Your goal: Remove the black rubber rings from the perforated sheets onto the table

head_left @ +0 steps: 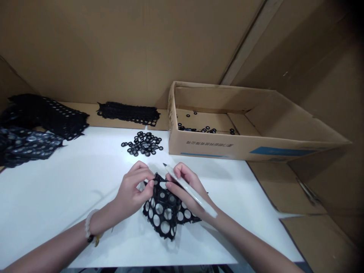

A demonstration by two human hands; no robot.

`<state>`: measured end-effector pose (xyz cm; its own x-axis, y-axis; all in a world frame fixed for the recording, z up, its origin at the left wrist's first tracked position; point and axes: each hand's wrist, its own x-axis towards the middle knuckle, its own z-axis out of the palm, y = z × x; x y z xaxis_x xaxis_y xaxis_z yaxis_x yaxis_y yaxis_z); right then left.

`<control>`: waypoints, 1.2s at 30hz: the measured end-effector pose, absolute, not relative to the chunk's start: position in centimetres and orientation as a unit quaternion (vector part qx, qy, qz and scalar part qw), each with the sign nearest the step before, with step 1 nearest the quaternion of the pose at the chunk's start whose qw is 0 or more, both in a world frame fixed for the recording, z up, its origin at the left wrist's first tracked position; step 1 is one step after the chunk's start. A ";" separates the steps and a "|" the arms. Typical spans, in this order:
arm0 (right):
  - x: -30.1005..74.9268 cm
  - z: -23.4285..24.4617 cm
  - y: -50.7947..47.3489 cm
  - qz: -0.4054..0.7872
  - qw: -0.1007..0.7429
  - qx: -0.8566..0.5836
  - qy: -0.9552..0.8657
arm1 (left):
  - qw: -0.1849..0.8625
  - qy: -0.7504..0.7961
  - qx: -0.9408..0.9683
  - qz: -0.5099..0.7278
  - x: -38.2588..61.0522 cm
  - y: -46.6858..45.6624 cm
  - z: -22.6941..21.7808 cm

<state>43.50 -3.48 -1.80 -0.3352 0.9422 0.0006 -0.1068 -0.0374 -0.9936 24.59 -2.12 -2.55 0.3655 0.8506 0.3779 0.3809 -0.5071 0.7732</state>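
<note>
My left grip is clenched in a pinch on the upper edge of the black perforated sheet, and my right grip is clenched around a white pen-shaped tool with a dark point aimed up and to the left; the right grip also lies against the sheet; from this feed I cannot tell whether the left pinch holds a single ring of the sheet or only its rim; the sheet sits bunched on the bench between both grips, toward the near edge.

Tan cardboard walls rise behind and beside the white bench; a large open cardboard box stands at the far right of the bench, with a blue mark and dark printing on its near wall; at the far left, a long heap of black perforated strips lies on a cardboard ledge, over a glossier sheet with silvery rings; a narrower black strip pile lies along the same ledge; a loose cluster of small black rings lies on the bench just in front of the box's left corner, and more black rings lie scattered inside the box; a pale bead bracelet circles my left wrist.
</note>
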 end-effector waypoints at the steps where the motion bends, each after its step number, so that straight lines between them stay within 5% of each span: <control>1: 43.5 -1.8 -3.6 0.607 0.435 -0.380 -0.546 | 0.305 0.409 0.761 0.400 24.6 -2.2 -2.6; 10: 44.5 -2.1 -2.6 0.548 0.438 -0.425 -0.572 | 0.446 0.473 0.572 0.501 23.6 -0.3 -3.1; 13: 45.0 -1.9 -2.1 0.549 0.441 -0.435 -0.561 | 0.364 0.537 0.598 0.470 22.1 1.6 -2.4; 18: 44.7 -1.8 -2.3 0.568 0.438 -0.423 -0.553 | 0.137 0.598 0.754 0.234 20.2 4.0 -3.5; 25: 44.3 -1.6 -2.6 0.574 0.438 -0.422 -0.547 | 0.063 0.607 0.765 0.204 20.2 4.4 -4.7; 27: 44.3 -1.4 -2.6 0.575 0.442 -0.417 -0.548 | 0.127 0.582 0.769 0.232 20.9 3.6 -4.1; 33: 44.1 -1.8 -2.7 0.580 0.455 -0.373 -0.563 | 0.557 0.403 0.687 0.235 23.4 0.8 -4.4; 36: 44.1 -2.0 -2.6 0.588 0.450 -0.370 -0.561 | 0.666 0.374 0.608 0.218 23.8 0.6 -4.7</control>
